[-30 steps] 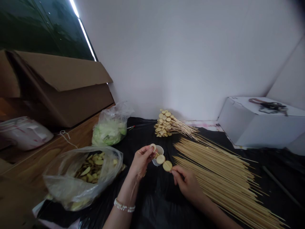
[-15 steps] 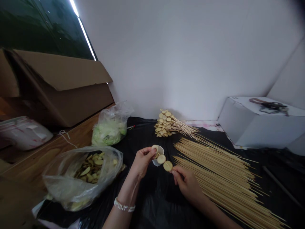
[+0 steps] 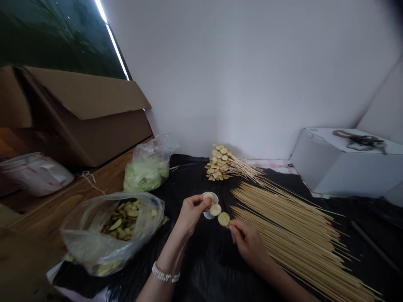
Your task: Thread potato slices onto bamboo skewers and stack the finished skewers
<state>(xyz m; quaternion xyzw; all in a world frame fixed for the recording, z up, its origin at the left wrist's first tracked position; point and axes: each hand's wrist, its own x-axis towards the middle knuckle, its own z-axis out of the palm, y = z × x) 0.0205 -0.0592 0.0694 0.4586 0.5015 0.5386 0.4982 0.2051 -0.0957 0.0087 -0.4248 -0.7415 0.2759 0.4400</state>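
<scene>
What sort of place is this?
Likely a makeshift food-prep corner, home or small shop, can't tell which. Signs: an open bag of slices, many bare sticks laid on a black sheet, and a bunch of loaded skewers by the wall.

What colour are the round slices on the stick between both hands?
The slices are pale yellow, shown in the head view.

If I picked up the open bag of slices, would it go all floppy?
The bag would probably sag, because its clear plastic looks thin and crumpled. The slices might slide or spill out, since its mouth is wide open. It may feel bottom-heavy, with slices heaped inside.
</scene>
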